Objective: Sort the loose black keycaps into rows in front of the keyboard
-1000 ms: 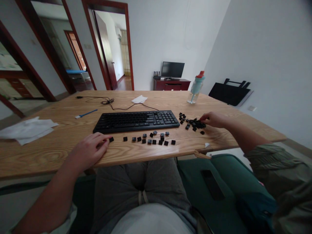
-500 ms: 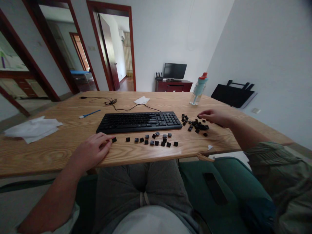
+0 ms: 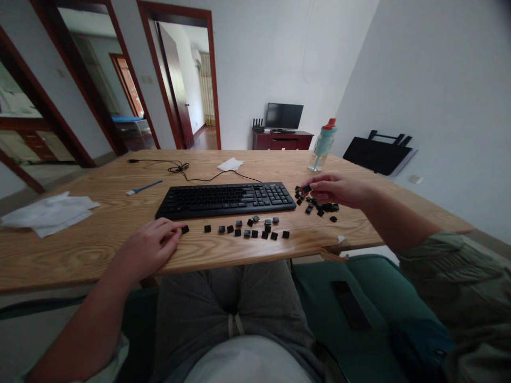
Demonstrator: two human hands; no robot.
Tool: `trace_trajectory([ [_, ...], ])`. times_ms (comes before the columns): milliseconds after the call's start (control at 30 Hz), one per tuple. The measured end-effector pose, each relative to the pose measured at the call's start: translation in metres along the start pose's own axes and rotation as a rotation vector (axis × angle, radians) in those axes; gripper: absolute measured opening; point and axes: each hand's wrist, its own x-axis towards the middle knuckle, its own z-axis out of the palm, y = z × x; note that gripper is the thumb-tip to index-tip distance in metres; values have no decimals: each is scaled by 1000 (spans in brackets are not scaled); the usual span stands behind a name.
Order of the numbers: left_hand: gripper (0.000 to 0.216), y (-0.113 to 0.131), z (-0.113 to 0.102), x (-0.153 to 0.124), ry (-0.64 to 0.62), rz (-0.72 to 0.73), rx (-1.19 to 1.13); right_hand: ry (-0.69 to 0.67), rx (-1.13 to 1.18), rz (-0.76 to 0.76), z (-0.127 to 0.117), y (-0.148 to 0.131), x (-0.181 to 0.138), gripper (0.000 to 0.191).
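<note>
At the far left of the light wooden bench (image 3: pixel 99 234) lie crumpled white paper sheets (image 3: pixel 48 213), and farther back a thin blue-handled brush (image 3: pixel 144 186). The left hand (image 3: pixel 148 249) rests palm-down on the near edge of the bench, its grip released and fingers loosely curled; the fingertips touch a single small black keycap (image 3: pixel 184 229). Behind the hand lies a flat black computer keyboard (image 3: pixel 225 198), whose black cable (image 3: pixel 179 168) runs toward the rear of the bench beside a folded white tissue (image 3: pixel 230 164). In front of the keyboard, a loose row of small black square keycaps (image 3: pixel 251 229) lies on the bench. To the right of the keyboard is a scattered pile of black keycaps (image 3: pixel 319 206). The right hand (image 3: pixel 337 190) hovers above this pile, its grip pinched on one black keycap (image 3: pixel 306 189) between thumb and forefinger, just beside the right end of the keyboard. Behind stands a pale blue bottle with a red cap (image 3: pixel 322 144).
</note>
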Motion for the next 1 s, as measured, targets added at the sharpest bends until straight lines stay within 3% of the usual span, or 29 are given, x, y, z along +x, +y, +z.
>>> trace_trajectory([
  [167, 42, 2, -1, 0, 8, 0, 2, 102, -302, 64, 5, -3, -5, 38],
  [333, 41, 4, -3, 1, 20, 0, -8, 143, -529, 111, 4, 5, -8, 27],
  [467, 40, 5, -1, -2, 24, -4, 17, 203, -895, 30, 24, 23, -16, 19],
  [533, 40, 5, 1, -2, 25, 7, 24, 328, -977, -83, 46, 37, -32, 26],
  [600, 40, 5, 1, -1, 29, 15, 24, 406, -914, -185, 74, 55, -57, 31],
  [667, 39, 4, -1, 2, 43, 15, 25, 457, -822, -264, 106, 79, -88, 21],
  [733, 37, 2, -7, 2, 63, 27, 29, 395, -683, -302, 141, 107, -114, 16],
  [833, 27, 7, -9, -18, 144, 123, 1, 278, -534, -171, 192, 148, -127, 23],
  [933, 23, 36, 23, -61, 286, 263, -119, 148, -573, -87, 234, 179, -101, 39],
  [967, 26, 50, 44, -76, 219, 329, -195, 89, -635, -110, 246, 187, -85, 42],
  [1000, 29, 65, 70, -88, 59, 385, -263, 25, -720, -140, 256, 194, -69, 43],
])
